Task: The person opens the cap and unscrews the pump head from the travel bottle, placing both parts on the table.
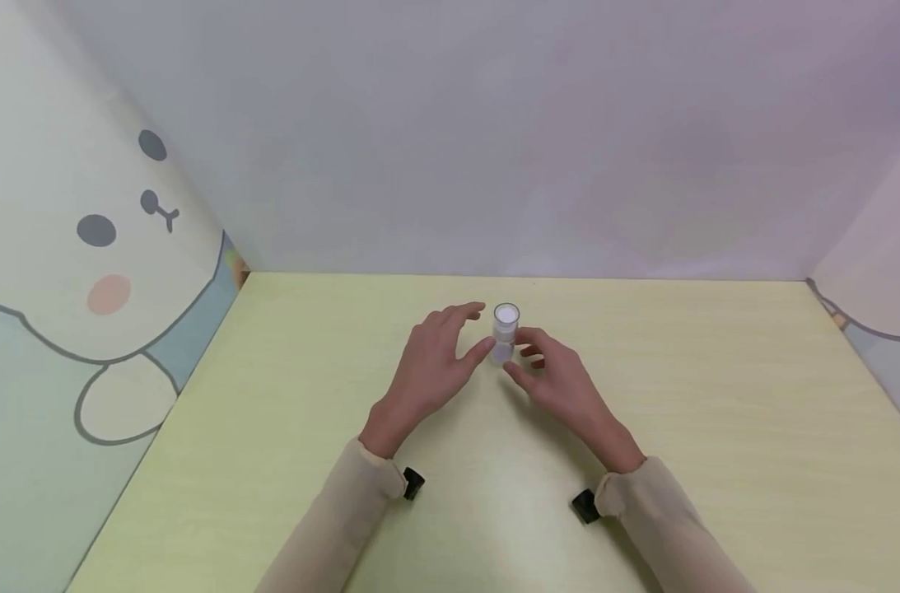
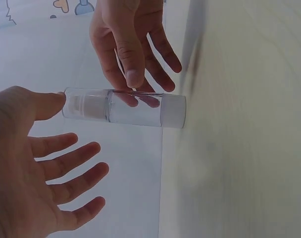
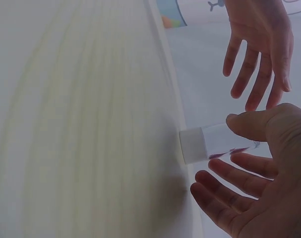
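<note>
A slim clear bottle point(image 1: 505, 333) with a transparent cap stands upright on the table, between the two hands. Its white base point(image 2: 173, 111) and the whitish pump part point(image 2: 88, 105) under the cap show in the left wrist view. To the left of it is my left hand point(image 1: 436, 358), fingers spread and loosely bent, thumb near the cap end. My right hand point(image 1: 559, 377) is on the other side, thumb and fingers apart around the bottle's lower body. Whether any fingertip touches the bottle, I cannot tell. Neither hand grips it.
The pale wood-patterned table point(image 1: 309, 371) reaches back to a plain whitish wall point(image 1: 494, 148). A side panel with a cartoon animal point(image 1: 109, 247) borders the left, and another printed panel point(image 1: 879, 313) the right. Small black devices point(image 1: 586, 506) sit at both sleeve cuffs.
</note>
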A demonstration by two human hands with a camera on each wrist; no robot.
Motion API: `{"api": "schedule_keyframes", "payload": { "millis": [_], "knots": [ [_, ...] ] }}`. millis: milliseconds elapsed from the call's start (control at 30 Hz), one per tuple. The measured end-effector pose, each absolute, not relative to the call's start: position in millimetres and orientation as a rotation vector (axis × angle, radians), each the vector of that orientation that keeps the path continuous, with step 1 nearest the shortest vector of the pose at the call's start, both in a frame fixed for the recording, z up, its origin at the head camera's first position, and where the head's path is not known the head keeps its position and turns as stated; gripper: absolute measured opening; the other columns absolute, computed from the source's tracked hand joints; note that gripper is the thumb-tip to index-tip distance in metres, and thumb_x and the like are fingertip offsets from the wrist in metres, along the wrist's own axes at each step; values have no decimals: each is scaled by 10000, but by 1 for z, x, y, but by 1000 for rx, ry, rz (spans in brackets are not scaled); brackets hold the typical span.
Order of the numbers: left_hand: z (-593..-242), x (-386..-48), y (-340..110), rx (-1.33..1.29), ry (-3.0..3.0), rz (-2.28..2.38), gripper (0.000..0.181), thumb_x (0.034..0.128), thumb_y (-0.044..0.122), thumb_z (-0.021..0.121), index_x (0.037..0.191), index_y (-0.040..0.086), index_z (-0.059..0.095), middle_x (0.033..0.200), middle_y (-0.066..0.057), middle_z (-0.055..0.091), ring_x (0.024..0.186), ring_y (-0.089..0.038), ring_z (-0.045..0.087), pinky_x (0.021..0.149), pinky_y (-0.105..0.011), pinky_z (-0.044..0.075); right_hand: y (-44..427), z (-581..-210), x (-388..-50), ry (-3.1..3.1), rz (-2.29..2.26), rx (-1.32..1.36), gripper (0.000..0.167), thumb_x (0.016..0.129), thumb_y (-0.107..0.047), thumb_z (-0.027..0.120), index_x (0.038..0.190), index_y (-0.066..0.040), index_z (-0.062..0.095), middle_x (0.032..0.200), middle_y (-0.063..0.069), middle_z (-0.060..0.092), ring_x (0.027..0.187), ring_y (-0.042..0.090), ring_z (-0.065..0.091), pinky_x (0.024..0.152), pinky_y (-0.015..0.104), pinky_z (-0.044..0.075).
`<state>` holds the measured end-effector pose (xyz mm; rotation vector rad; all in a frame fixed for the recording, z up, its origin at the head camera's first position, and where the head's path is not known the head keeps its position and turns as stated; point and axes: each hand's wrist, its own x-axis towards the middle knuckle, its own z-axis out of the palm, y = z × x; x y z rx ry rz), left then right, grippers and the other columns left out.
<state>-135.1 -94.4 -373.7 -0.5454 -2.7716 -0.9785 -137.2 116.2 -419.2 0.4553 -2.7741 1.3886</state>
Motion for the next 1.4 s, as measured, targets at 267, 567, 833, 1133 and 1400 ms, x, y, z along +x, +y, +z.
{"api": "schedule_keyframes", "payload": {
  "millis": [267, 567, 833, 1133, 1400],
  "knots": [
    [-371, -138, -85, -601, -2775, -974, 496, 1013, 372, 690, 1447, 161, 577, 1337, -56, 700, 1183, -291, 639, 1040, -511, 495, 115, -419, -139, -2778, 1403, 433, 489, 958, -159, 763, 1403, -81, 577, 1344, 116, 685, 1142, 331, 704, 948, 461, 612],
    [-371, -140, -80, -620, -2764, -997, 447, 1021, 350, 684, 1418, 164, 600, 1280, -21, 715, 1122, -254, 669, 950, -440, 534, 108, -420, -143, -2783, 1390, 437, 439, 966, -127, 746, 1368, -46, 589, 1335, 144, 692, 1128, 341, 713, 922, 467, 621],
    [-371, -139, -81, -613, -2751, -1052, 375, 1020, 310, 691, 1368, 184, 628, 1241, 11, 723, 1109, -228, 689, 891, -395, 556, 105, -418, -141, -2791, 1384, 433, 388, 976, -134, 739, 1330, -51, 605, 1264, 139, 719, 1084, 322, 722, 901, 459, 627],
    [-367, -136, -88, -635, -2745, -1195, 360, 1032, 327, 672, 1357, 183, 614, 1260, 32, 717, 1101, -184, 696, 881, -368, 565, 111, -410, -133, -2789, 1366, 475, 422, 982, -160, 732, 1375, -78, 603, 1272, 113, 707, 1145, 301, 684, 930, 474, 611],
    [-353, -131, -99, -671, -2788, -1481, 379, 1047, 315, 648, 1400, 248, 530, 1278, 43, 690, 1058, -117, 676, 855, -366, 549, 122, -400, -119, -2737, 1306, 596, 395, 984, -187, 732, 1354, -134, 604, 1285, 31, 670, 1194, 235, 653, 965, 493, 589]
  ]
}}
